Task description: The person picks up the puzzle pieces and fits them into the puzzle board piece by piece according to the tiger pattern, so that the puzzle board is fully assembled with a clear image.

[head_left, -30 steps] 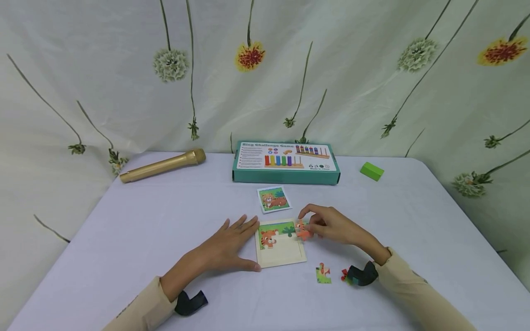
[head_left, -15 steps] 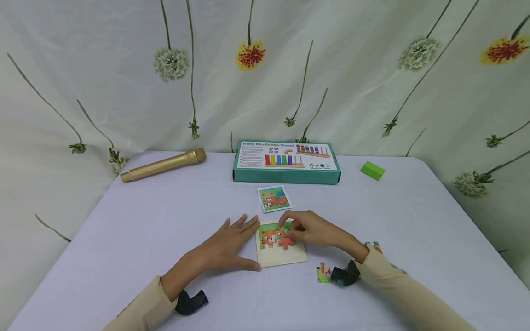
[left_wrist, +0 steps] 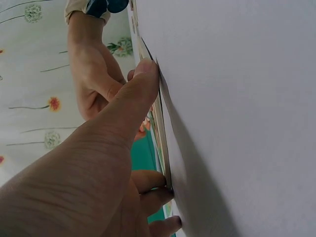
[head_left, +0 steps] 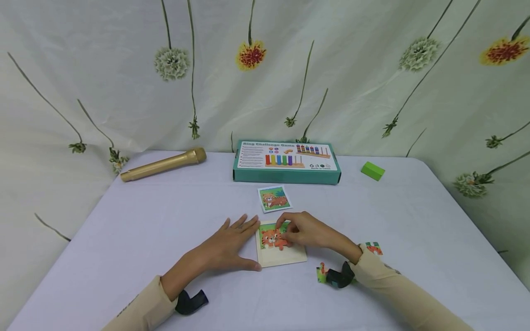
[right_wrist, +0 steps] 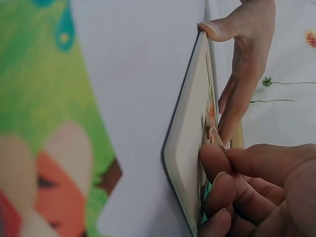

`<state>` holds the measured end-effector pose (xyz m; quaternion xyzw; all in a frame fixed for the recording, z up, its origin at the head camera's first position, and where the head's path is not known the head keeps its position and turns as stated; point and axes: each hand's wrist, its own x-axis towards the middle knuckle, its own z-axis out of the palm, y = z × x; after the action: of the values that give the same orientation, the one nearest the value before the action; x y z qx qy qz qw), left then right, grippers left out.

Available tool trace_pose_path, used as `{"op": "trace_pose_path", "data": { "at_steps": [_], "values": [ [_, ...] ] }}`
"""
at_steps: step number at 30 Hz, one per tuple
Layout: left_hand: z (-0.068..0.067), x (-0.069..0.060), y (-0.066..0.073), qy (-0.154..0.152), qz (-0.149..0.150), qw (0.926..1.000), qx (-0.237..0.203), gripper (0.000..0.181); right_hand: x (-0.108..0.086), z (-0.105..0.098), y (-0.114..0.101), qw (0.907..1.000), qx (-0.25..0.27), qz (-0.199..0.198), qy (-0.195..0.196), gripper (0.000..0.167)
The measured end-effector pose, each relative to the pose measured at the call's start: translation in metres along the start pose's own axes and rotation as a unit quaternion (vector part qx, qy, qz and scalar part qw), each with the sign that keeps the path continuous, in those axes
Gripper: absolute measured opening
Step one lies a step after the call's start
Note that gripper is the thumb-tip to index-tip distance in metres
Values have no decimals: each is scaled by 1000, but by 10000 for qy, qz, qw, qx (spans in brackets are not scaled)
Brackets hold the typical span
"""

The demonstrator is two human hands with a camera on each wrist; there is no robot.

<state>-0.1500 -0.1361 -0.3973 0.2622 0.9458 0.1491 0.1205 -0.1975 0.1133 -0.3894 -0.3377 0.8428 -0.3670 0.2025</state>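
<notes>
A pale square puzzle board (head_left: 285,258) lies at the middle of the table with tiger pieces in its upper part. My left hand (head_left: 227,246) rests spread at its left edge, thumb at the lower left corner. With thumb and fingers my right hand (head_left: 311,231) pinches an orange tiger piece (head_left: 281,242) over the board, beside the tiger-face piece (head_left: 268,238). In the right wrist view that pinched piece (right_wrist: 216,132) is tilted against the board (right_wrist: 190,118). The right fingers partly cover the board's upper right.
A tiger picture card (head_left: 275,199) lies behind the board. Loose pieces lie right of it: one (head_left: 321,273) near the black wrist strap (head_left: 341,276), another (head_left: 374,248) by the right sleeve. Farther back are a gold microphone (head_left: 163,166), a teal game box (head_left: 286,176) and a green block (head_left: 372,171).
My right hand has moved left from the board's right edge, carrying the orange piece over the board up to the tiger face. My left hand has stayed in place.
</notes>
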Motion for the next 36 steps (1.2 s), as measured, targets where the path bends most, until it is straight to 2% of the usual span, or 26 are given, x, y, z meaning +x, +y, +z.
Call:
{"op": "trace_pose_path", "data": {
  "at_steps": [11, 28, 31, 36],
  "values": [
    [-1, 0, 0, 11, -15, 10000, -25, 107, 5, 3, -2, 9991, 28, 390, 132, 16],
    [1, 0, -2, -20, -9, 10000, -34, 107, 8, 3, -5, 9991, 12, 411, 84, 15],
    [1, 0, -2, -6, -9, 10000, -11, 107, 6, 2, -5, 9994, -135, 322, 87, 17],
    [1, 0, -2, -11, -1, 10000, -24, 107, 1, 3, -7, 9974, -676, 250, 35, 26]
  ]
}}
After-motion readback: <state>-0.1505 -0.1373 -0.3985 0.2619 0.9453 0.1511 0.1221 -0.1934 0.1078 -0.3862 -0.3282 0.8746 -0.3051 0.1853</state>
